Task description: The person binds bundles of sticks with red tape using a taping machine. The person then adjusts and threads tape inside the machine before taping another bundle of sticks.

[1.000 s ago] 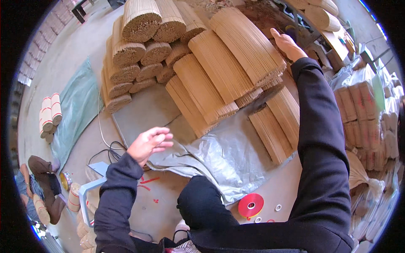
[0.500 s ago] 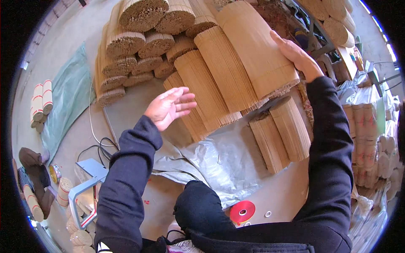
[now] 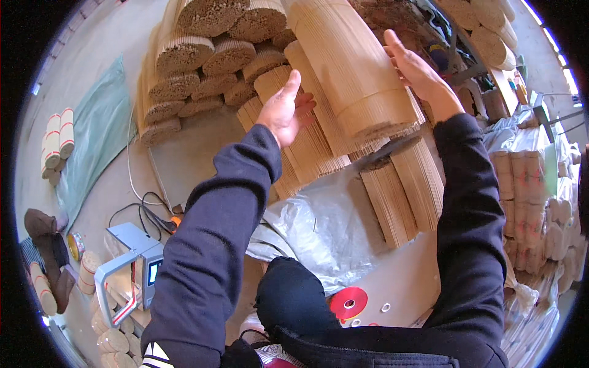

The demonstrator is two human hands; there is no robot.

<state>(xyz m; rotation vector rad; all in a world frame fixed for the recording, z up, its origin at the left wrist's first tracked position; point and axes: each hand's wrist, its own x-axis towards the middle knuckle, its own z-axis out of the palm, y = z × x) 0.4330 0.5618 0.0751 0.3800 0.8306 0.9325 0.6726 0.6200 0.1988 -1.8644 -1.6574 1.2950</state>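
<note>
Watching remotely, I see the left hand [image 3: 281, 118] open and empty, the right hand [image 3: 426, 76] open beside the top stick bundle [image 3: 350, 64], upper centre of frame, contact unclear. Probably heavy, stiff; I'd cradle both rounded sides.

Dark long sleeves [image 3: 224, 205], white angular marking [image 3: 157, 354], black trousers [image 3: 291, 299]

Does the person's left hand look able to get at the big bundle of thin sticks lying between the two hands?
Probably yes: the left hand is empty and open just left of the big bundle of thin sticks, and nothing visible stands between them, though depth is hard to judge.
</note>
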